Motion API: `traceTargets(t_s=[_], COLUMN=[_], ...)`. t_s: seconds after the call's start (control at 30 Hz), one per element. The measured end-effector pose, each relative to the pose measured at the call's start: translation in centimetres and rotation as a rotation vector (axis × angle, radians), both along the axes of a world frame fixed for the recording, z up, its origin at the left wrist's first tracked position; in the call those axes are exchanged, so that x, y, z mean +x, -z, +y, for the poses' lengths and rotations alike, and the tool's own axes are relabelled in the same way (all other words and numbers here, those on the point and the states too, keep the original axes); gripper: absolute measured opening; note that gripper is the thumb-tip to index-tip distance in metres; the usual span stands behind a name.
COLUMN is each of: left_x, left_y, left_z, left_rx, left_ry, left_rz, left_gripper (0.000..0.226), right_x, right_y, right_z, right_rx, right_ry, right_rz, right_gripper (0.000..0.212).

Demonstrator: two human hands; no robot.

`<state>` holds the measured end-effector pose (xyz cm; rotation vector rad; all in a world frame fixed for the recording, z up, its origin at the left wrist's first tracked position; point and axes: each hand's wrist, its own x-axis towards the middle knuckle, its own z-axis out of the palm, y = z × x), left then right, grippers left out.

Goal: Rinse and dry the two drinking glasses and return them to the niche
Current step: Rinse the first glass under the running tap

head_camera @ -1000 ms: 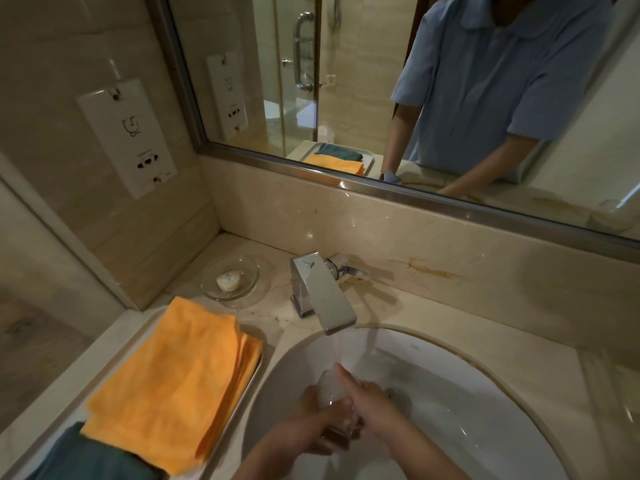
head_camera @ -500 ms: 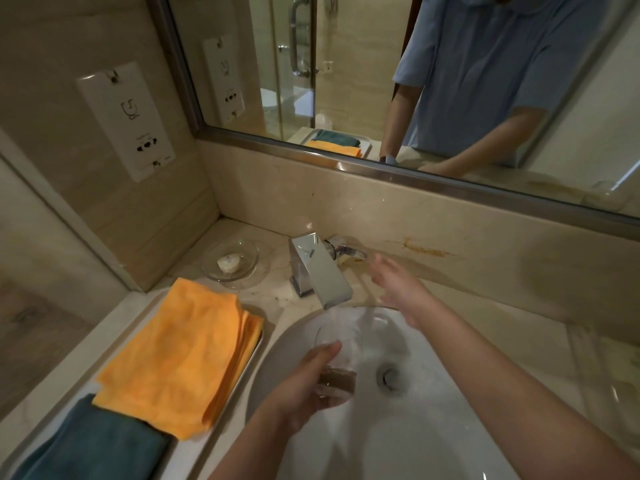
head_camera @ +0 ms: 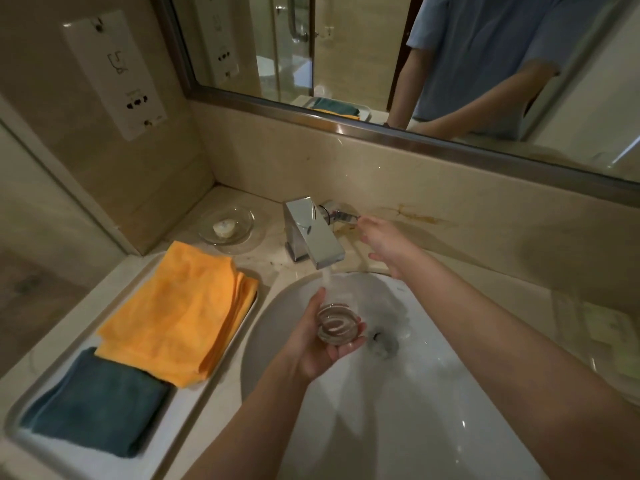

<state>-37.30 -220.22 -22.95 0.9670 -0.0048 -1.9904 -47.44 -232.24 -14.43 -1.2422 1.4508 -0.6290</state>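
My left hand (head_camera: 320,336) grips a clear drinking glass (head_camera: 337,323) over the white sink basin (head_camera: 433,410), with its mouth up under the running stream. Water falls from the chrome faucet (head_camera: 311,233) into the glass. My right hand (head_camera: 388,242) reaches to the right of the faucet, fingers straight, with the fingertips at the chrome lever handle (head_camera: 341,214). Only one glass is in view.
A white tray (head_camera: 104,462) left of the basin holds a folded orange cloth (head_camera: 180,313) and a teal cloth (head_camera: 93,400). A glass soap dish (head_camera: 227,225) with a small soap sits behind them. A mirror and a wall socket plate (head_camera: 116,74) are above the counter.
My right hand left the glass and moved up and right to the faucet lever. My left hand now holds the glass alone under the stream.
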Motion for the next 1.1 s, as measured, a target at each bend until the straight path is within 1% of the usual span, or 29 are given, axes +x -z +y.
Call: traceTargets(t_s=[0.07,0.27,0.53,0.6,0.7,0.77,0.83,0.87,0.97,1.07,1.1], left_x=[-0.4,-1.2,-1.4,-1.0,-0.3,0.2,0.6,0.7,1.1,1.4,1.3], left_y=[-0.1,0.2,0.6,1.3,2.3,2.9,3.4,3.5,3.7,3.7,3.5], left_z=[0.0,-0.3,-1.1,-1.1,-0.5,0.0,0.4,0.6,0.6,0.3,0.2], left_rx=[0.010,0.051,0.094,0.104,0.096,0.044,-0.028,-0.055,-0.094,-0.187,-0.218], left_ry=[-0.040,-0.164,-0.320,-0.322,-0.261,-0.200,-0.149,-0.125,-0.035,0.069,0.095], left_rz=[0.015,0.114,0.282,0.315,0.341,0.302,0.216,0.167,-0.006,-0.178,-0.242], left_gripper=[0.054,0.052,0.059,0.065,0.072,0.064,0.048,0.044,0.038,0.041,0.036], right_x=[0.1,0.1,0.2,0.1,0.0,-0.1,-0.1,-0.1,-0.1,-0.3,-0.3], right_y=[0.0,0.3,0.5,0.7,0.9,1.0,1.1,1.2,1.3,1.4,1.4], right_z=[0.1,0.5,0.4,0.4,0.3,0.3,0.2,0.2,0.1,-0.1,-0.1], right_rx=[0.002,0.028,0.061,0.057,0.067,0.075,0.079,0.079,0.072,0.061,0.060], right_ry=[0.004,0.013,0.045,0.046,0.048,0.039,0.040,0.044,0.045,0.043,0.042], right_rz=[0.007,-0.024,-0.061,-0.062,-0.068,-0.076,-0.079,-0.079,-0.083,-0.086,-0.087], right_gripper=[0.039,0.040,0.039,0.041,0.041,0.042,0.042,0.041,0.040,0.040,0.040])
